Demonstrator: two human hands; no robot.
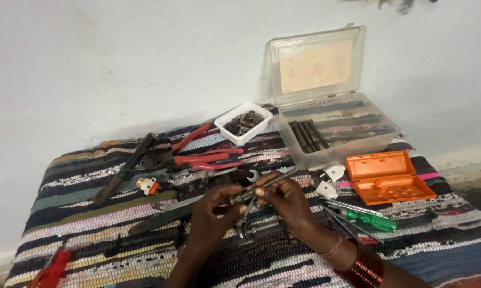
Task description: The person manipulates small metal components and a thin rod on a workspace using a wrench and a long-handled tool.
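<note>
Both hands, left hand (211,213) and right hand (288,200), grip a metal rod (261,186).

pale blue-white plastered wall (117,58) fills the upper view, evenly lit, with faint scuffs. below it lies a striped woven rug (80,213) in dark, pink and grey bands.

A thin metal rod (261,185) is held between the left hand (211,213) and the right hand (288,201) at lower centre of the frame, above a striped mat (80,213). Red pliers (205,156) are seen at centre left, a clear box (334,125) at upper right, an orange case (387,176) at right, and a green screwdriver (366,217) beside the right hand.
</note>
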